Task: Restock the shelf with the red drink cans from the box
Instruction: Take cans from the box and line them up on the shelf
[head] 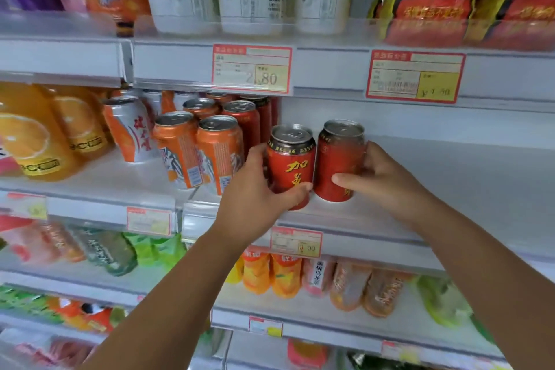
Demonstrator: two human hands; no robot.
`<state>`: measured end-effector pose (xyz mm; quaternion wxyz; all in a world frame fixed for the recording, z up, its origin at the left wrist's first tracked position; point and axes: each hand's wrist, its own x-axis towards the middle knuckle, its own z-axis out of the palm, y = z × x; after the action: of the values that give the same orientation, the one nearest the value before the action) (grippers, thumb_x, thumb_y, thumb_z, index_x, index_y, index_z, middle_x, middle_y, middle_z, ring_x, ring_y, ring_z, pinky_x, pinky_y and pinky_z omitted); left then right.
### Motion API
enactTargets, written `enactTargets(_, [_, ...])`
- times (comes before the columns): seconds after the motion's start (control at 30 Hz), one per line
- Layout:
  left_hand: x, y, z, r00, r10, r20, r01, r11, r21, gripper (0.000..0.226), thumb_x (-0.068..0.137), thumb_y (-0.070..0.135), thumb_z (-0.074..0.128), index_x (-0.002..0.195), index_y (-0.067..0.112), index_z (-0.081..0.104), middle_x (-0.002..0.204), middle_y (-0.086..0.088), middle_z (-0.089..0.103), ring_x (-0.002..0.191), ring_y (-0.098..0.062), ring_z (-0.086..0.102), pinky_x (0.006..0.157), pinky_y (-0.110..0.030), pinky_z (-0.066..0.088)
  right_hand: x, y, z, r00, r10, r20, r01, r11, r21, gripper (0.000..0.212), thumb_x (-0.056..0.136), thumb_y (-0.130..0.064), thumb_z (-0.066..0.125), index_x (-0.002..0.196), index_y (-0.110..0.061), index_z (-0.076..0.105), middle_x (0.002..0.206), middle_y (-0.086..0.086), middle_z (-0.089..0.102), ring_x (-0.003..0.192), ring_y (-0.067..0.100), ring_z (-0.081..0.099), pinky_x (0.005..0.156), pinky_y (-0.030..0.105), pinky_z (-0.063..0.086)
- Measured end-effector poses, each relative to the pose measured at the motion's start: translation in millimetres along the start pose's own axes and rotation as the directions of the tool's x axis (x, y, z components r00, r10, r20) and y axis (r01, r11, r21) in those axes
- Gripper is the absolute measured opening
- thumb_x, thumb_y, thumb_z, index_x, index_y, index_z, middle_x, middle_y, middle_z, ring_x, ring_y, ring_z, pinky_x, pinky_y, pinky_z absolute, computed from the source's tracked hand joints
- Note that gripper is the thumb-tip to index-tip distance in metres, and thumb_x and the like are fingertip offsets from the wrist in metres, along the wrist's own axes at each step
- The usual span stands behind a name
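Gripping two red cans, one per hand. L hand (255,192) wraps fingers + thumb round left red can (291,165); R hand (387,180) curls round right red can (338,159). Both cans upright, side by side, nearly touching, at front of mid shelf (435,189). Orange cans (219,153) just to left; more red cans (243,123) further back.
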<state>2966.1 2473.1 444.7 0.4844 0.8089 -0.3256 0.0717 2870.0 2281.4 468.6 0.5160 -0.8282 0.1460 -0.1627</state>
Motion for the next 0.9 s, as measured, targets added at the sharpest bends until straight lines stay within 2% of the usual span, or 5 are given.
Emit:
enactTargets(0.23, [3.5,-6.2,9.1,0.986,-0.029,-0.165,0.046,0.994,0.101,0.065,0.073,0.053,0.076,0.126,0.026,0.049,0.103,0.012,0.066,0.09,-0.01,0.065,0.074,-0.028,0.052,24.2,-6.1,1.9,0.997,-0.07,0.011,0.071,0.972,-0.224,0.085,0.067,-0.048,0.081,0.136,-0.027,0.036,0.129,-0.009,0.054,0.112,0.011,0.056,0.091,0.03,0.047])
enactTargets(0.37, [2.0,-7.7,14.6,0.975,0.016,-0.221,0.015,0.99,0.139,0.073,0.074,0.055,0.074,0.134,0.026,0.043,0.106,0.013,0.062,0.085,-0.006,0.058,0.064,-0.018,0.04,32.5,-3.5,-5.2,0.994,-0.066,0.086,0.076,0.989,-0.129,0.09,0.069,-0.035,0.083,0.138,-0.029,0.026,0.13,-0.008,0.05,0.111,0.01,0.056,0.087,0.028,0.047])
enactTargets(0.47, [1.9,-8.0,14.2,0.976,0.024,-0.217,0.006,0.991,0.137,0.076,0.074,0.059,0.071,0.135,0.028,0.039,0.109,0.014,0.061,0.086,-0.005,0.055,0.067,-0.019,0.039,35.4,3.0,-8.0,0.991,-0.126,0.046,0.131,0.984,-0.123,0.079,0.07,-0.026,0.084,0.13,-0.028,0.033,0.125,-0.003,0.057,0.104,0.008,0.061,0.085,0.028,0.051])
enactTargets(0.67, [0.8,-5.4,14.2,0.979,0.015,-0.202,0.018,0.987,0.158,0.076,0.074,0.057,0.073,0.136,0.029,0.038,0.112,0.013,0.061,0.09,-0.007,0.057,0.072,-0.023,0.041,57.5,6.4,0.5,0.987,-0.162,-0.021,0.155,0.969,-0.192,0.074,0.067,-0.036,0.085,0.121,-0.027,0.035,0.124,-0.001,0.057,0.107,0.017,0.061,0.093,0.04,0.052])
enactTargets(0.9, [0.1,-6.8,15.5,0.98,0.032,-0.197,0.008,0.98,0.197,0.075,0.08,0.055,0.067,0.14,0.026,0.034,0.115,0.007,0.063,0.096,-0.017,0.063,0.067,-0.024,0.038,105.3,0.5,17.7,0.985,-0.162,-0.051,0.147,0.964,-0.222,0.079,0.073,-0.032,0.082,0.137,-0.017,0.038,0.123,0.004,0.06,0.109,0.022,0.06,0.086,0.031,0.048])
